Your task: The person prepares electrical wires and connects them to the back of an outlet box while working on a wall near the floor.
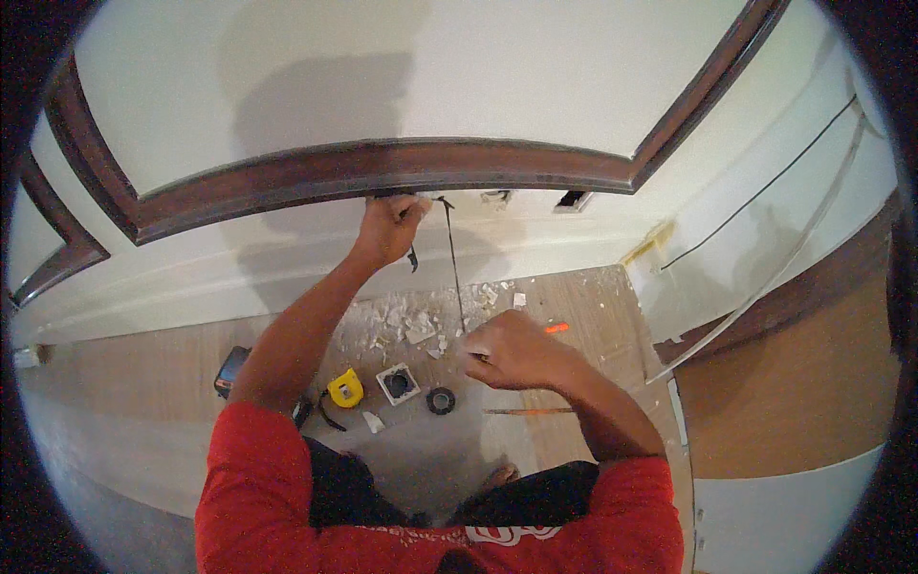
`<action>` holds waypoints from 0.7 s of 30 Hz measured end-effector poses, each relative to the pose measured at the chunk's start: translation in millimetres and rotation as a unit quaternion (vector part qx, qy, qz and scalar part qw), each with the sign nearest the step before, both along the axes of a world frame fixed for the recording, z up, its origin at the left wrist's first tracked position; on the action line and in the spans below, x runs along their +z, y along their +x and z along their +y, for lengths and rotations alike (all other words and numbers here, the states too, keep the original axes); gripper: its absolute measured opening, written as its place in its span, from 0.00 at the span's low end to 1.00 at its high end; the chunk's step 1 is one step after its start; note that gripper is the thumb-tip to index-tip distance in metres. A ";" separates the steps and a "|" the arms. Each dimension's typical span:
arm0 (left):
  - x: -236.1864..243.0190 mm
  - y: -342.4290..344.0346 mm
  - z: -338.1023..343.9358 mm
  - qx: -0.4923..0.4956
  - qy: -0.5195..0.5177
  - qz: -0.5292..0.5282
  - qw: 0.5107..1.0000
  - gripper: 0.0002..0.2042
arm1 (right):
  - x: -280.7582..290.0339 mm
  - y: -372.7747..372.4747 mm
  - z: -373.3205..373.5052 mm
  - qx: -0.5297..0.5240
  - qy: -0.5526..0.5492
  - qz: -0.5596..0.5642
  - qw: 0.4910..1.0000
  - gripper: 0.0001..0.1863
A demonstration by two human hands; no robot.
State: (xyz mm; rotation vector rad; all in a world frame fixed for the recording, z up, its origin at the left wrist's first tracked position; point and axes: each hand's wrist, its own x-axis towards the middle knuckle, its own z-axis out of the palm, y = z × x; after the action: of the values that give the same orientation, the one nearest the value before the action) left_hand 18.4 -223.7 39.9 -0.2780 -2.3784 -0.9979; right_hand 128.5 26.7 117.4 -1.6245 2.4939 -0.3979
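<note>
Your red tee [277,536] is closest; L hand [390,230] curled, can't tell on what; R hand [516,352] fisted on blk wire [454,263]; rect. wall cutout [572,201] dark inside.

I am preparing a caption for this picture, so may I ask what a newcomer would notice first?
The dark brown moulding probably catches the eye first, curving across the pale wall in the upper part. Below it, a thin dark cord runs from beside the left hand down to the right hand. On the floor, a bright yellow tape measure stands out near scattered pale fragments.
</note>
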 end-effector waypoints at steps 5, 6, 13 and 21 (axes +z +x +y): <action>-23.4 -5.1 -21.6 -0.035 0.029 0.068 0.997 0.11 | -118.2 -42.1 34.5 -0.244 -0.144 -0.604 0.745 0.17; -21.4 -3.5 -23.2 -0.051 0.038 0.036 0.997 0.11 | -129.7 -46.9 51.4 -0.275 -0.253 -0.654 0.658 0.19; -19.4 6.6 -15.3 -0.097 0.030 -0.034 0.994 0.11 | -118.3 -114.7 35.7 -0.382 -0.304 -0.223 0.844 0.24; -16.2 12.2 -12.9 -0.109 0.047 -0.009 0.993 0.10 | -124.7 -103.3 -57.8 -0.210 -0.362 -0.349 0.839 0.16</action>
State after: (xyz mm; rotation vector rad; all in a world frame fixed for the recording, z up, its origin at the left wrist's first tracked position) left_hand 30.5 -236.6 23.6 -0.5041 -2.3464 -1.2120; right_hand 25.2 -31.1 -7.2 -0.7524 2.1455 -1.7886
